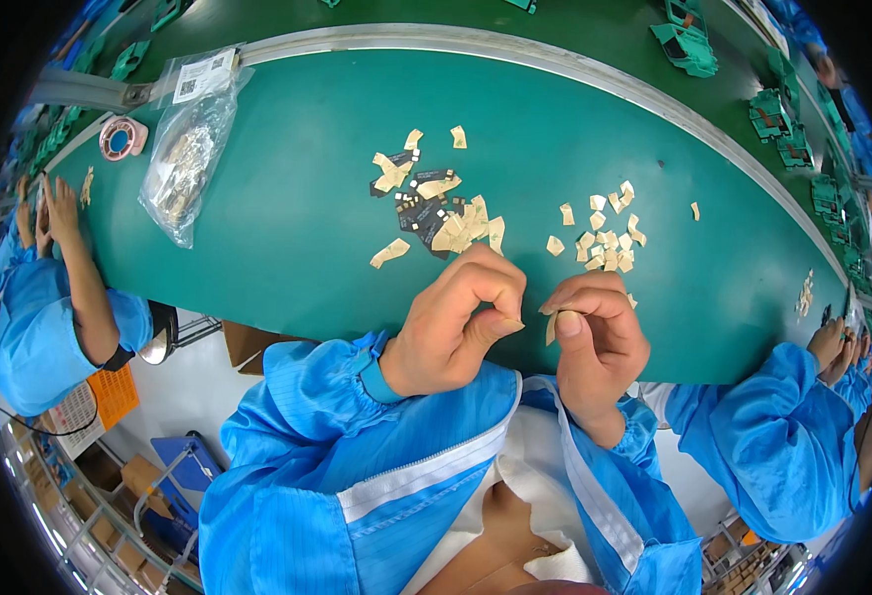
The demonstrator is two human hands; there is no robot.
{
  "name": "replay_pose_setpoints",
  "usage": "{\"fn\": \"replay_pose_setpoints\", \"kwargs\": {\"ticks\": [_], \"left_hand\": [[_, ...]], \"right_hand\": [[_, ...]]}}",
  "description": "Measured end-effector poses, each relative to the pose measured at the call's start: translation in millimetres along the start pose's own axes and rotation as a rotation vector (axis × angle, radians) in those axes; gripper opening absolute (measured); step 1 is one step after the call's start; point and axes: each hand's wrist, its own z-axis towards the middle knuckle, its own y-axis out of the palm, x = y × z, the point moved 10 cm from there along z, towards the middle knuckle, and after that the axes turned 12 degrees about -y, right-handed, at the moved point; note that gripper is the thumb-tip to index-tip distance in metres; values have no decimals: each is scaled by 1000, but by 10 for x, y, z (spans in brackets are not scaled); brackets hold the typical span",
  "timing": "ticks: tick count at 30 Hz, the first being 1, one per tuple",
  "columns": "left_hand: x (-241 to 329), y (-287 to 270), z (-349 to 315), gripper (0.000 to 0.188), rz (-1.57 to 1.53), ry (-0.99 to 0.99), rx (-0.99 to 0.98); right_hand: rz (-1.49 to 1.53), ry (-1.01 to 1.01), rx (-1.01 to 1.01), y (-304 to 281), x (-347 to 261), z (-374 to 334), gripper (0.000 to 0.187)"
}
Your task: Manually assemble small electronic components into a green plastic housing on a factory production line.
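Observation:
My left hand point(461, 322) is closed in a pinch above the table's near edge, and whatever its fingertips hold, if anything, is too small to make out. Beside it, the thumb and fingers of my right hand point(600, 342) pinch a small tan piece point(552, 328). Beyond my left hand lies a loose heap of black flat pieces point(422, 212) with small pale squares on them, mixed with tan strips point(468, 224). Past my right hand, many smaller tan pieces point(610, 240) are scattered in a cluster.
A clear plastic bag point(186, 169) of small parts lies at the left, near a pink tape roll point(122, 138). A metal rail point(436, 38) separates the green table point(297, 198) from a belt carrying green fixtures point(687, 48). Co-workers' arms point(84, 268) rest at both sides.

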Motion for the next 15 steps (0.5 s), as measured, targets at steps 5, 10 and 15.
{"fn": "replay_pose_setpoints", "kwargs": {"ticks": [5, 10, 15], "left_hand": [[28, 18, 50, 16, 27, -44, 23], [39, 15, 69, 18, 68, -23, 35], [63, 20, 67, 18, 73, 11, 47]], "right_hand": [[-20, -46, -35, 37, -61, 15, 10], [-31, -83, -59, 84, -97, 48, 10], [-38, -89, -70, 84, -102, 49, 10]]}}
